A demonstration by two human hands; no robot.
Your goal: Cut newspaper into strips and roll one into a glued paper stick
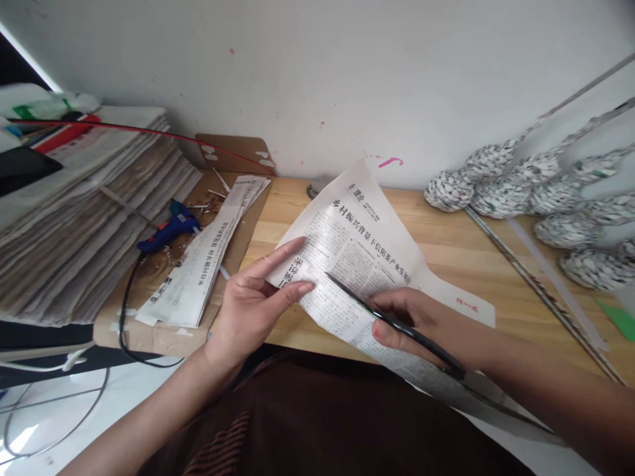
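A sheet of newspaper [367,231] is held up over the front of the wooden table, tilted, with a strip hanging below its cut line. My left hand [251,297] pinches its left edge between thumb and fingers. In my right hand [421,324] is a pair of black scissors [431,345], whose blades point to the upper left along the sheet, their tip a little right of my left thumb. Part of the blades lies hidden behind the paper, and the scissor handles reach under my right wrist.
At left stand a tall stack of newspapers [99,218], a blue glue gun [173,228] with a black cord, and cut newspaper strips [213,251] on cardboard. Several woven paper pieces [501,188] lie at right near a long rolled paper rod [540,291] on the wooden table [278,205].
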